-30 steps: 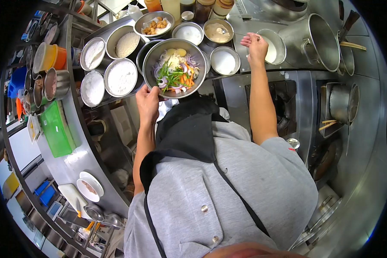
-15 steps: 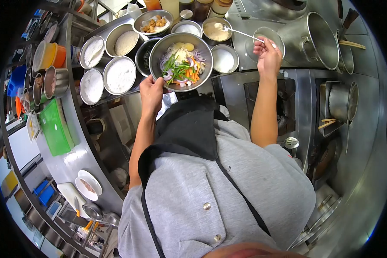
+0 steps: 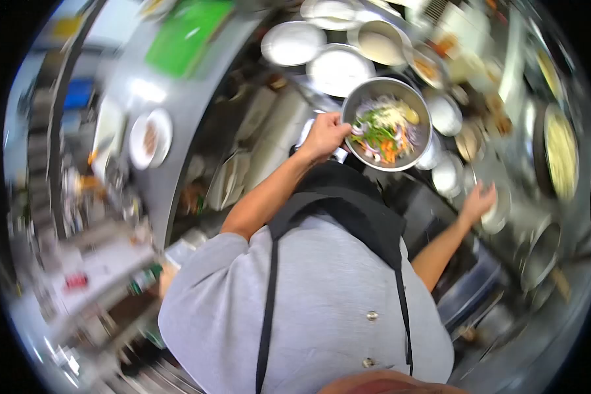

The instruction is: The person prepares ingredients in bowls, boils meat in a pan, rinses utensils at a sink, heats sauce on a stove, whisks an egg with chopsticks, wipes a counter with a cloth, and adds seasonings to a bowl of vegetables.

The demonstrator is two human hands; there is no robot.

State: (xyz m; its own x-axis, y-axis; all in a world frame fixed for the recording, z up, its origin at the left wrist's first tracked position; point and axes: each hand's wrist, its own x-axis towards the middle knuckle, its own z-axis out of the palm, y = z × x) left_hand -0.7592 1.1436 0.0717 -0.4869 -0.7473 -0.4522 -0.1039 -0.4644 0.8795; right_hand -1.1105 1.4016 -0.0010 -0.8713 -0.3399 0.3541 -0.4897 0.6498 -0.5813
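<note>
My left hand (image 3: 326, 136) grips the near-left rim of a steel mixing bowl (image 3: 349, 148), thumb over the edge. Sliced purple onion, green strips, orange carrot-like strips (image 3: 389, 152), a pale minced heap and a yellow piece lie in the bowl. To the right, my right hand (image 3: 479, 202) is stretched out beside a round translucent container (image 3: 498, 213). Its fingers are smeared by motion, so I cannot make out what they hold. A small bowl of beige paste (image 3: 468, 140) stands above that hand.
Bowls of white powder (image 3: 340, 69) and other ingredients crowd the counter beyond the mixing bowl. A large steel pot (image 3: 538, 253) lies to the right. On the left counter are a green tray (image 3: 187, 36) and white plates (image 3: 163, 136).
My view has swung left, and most of the scene is blurred. My left hand still holds the mixing bowl. The spoon that my right hand held over the paste is no longer clear.
</note>
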